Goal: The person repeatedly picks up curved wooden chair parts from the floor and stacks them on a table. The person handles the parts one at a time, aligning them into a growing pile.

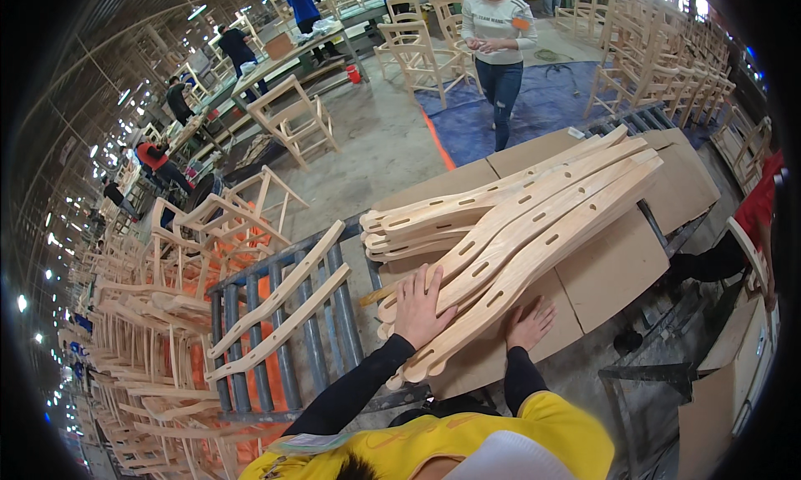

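Observation:
A stack of pale, curved wooden chair legs (523,224) with oblong slots lies slantwise in front of me on a cardboard sheet (613,267). My left hand (421,306) rests on the near ends of the stack, palm down with fingers spread. Beside the stack's right edge, my right hand (531,323) is open over the cardboard, fingers stretched out; whether its fingertips touch the wood I cannot tell. To the left, two similar bent pieces lie apart on a roller conveyor (312,346): an upper piece (299,273) and a lower piece (300,315).
Many wooden chair frames (158,330) crowd the left side over orange sheeting. A person (498,38) stands beyond the stack near a blue floor sheet (546,96). At the right edge, a person in a red sleeve (763,192) holds a curved wooden piece. More chairs (647,55) stand back right.

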Motion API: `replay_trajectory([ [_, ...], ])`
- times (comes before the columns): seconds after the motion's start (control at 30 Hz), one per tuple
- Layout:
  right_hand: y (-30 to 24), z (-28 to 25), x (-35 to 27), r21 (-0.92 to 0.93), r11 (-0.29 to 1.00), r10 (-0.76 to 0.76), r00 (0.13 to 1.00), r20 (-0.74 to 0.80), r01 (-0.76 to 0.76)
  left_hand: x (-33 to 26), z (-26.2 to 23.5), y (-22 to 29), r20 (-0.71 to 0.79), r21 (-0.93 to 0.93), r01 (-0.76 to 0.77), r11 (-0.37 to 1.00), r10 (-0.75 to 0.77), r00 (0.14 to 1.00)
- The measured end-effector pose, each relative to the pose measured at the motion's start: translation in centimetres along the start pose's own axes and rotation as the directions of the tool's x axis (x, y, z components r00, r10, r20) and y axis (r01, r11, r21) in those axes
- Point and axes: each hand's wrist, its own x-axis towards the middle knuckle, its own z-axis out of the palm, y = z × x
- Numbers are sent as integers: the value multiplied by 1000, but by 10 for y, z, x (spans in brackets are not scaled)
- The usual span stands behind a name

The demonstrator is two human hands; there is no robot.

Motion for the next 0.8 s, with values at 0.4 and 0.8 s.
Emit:
replay_trajectory([
  [0.4, 0, 1, 3, 7, 1000, 15, 1000, 23, -15, 2, -3, 1, 11, -1, -2, 1000, 2, 1000],
  [0.8, -1, 0, 0, -16, 1000, 4, 1000, 9, -3, 2, -1, -1, -3, -27, 6, 1000, -6, 1000],
])
